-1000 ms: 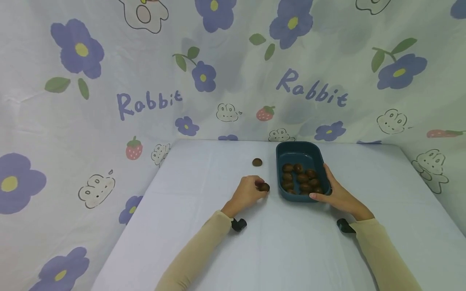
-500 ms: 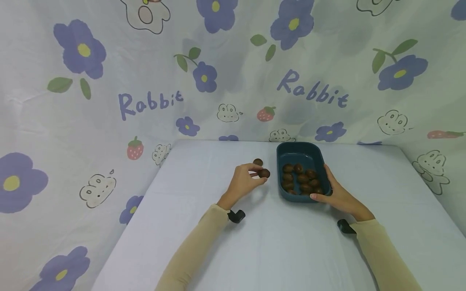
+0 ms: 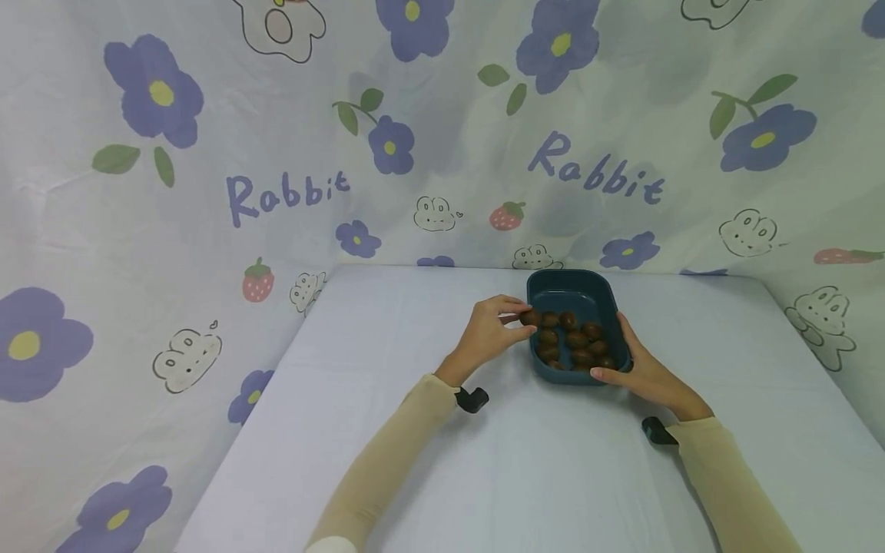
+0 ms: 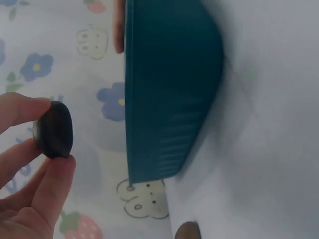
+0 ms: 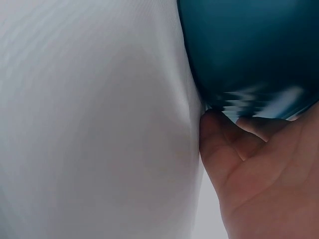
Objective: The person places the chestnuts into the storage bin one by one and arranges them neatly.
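My left hand (image 3: 489,332) pinches a brown chestnut (image 3: 530,318) between thumb and fingers, by the left rim of a dark teal rectangular container (image 3: 570,281). In the left wrist view this chestnut (image 4: 56,130) is held in the air, apart from the container's wall (image 4: 169,89). Several chestnuts (image 3: 581,346) lie inside, mostly toward the near end. At the container's near right corner my right hand (image 3: 646,374) grips it, thumb over the near rim and fingers along the side. The right wrist view shows curled fingers (image 5: 219,144) against the teal wall.
Another chestnut (image 4: 188,231) shows at the bottom of the left wrist view; the left hand hides it in the head view. White cloth covers the table (image 3: 387,330). A patterned curtain (image 3: 456,153) hangs behind and at the sides.
My left hand has lifted the chestnut from the table and carried it right and away to the container's left rim. The right hand and container have stayed in place.
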{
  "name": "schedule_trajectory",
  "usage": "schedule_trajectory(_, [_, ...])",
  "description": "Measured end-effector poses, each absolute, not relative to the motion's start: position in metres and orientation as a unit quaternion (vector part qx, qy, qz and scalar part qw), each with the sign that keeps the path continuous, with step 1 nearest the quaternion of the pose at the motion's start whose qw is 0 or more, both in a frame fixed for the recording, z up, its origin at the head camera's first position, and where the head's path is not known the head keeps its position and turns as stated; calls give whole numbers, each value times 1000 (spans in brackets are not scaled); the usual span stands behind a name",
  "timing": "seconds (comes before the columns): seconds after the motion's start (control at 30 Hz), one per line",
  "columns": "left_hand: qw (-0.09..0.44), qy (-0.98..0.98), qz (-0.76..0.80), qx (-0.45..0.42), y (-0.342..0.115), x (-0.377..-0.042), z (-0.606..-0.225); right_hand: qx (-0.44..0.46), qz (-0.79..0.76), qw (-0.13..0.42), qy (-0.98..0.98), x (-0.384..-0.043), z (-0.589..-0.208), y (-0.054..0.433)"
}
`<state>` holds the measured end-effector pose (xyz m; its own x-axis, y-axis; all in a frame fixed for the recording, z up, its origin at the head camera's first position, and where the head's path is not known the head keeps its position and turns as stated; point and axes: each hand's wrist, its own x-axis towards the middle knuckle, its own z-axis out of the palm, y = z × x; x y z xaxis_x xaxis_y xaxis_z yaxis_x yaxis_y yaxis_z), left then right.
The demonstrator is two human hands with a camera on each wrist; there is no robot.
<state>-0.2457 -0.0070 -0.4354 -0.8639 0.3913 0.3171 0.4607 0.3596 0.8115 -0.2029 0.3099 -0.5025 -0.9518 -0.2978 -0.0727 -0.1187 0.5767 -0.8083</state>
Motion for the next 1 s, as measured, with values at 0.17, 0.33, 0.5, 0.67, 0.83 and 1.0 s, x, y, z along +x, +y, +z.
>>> schedule_trajectory(0.17, [25, -827, -496, -262, 7, -246, -437, -121, -451, 99, 879, -204, -504, 309])
schedule_trajectory(0.33, [21, -834, -479, -273, 18, -246, -441, -128, -461, 97, 873, -206, -505, 309])
schedule_trajectory(0.5, [13, -854, -435, -286, 27, -250, -449, -124, -452, 99, 878, -206, -504, 310])
schedule_trajectory(0.67, [-11, -866, -404, -293, 38, -251, -456, -117, -442, 103, 883, -206, -504, 310])
schedule_trajectory(0.83, [-24, -882, -359, -303, 47, -251, -459, -114, -440, 109, 884, -204, -502, 309])
schedule_trajectory(1.0, [-26, -901, -293, -319, 54, -251, -458, -116, -446, 108, 881, -203, -500, 309])
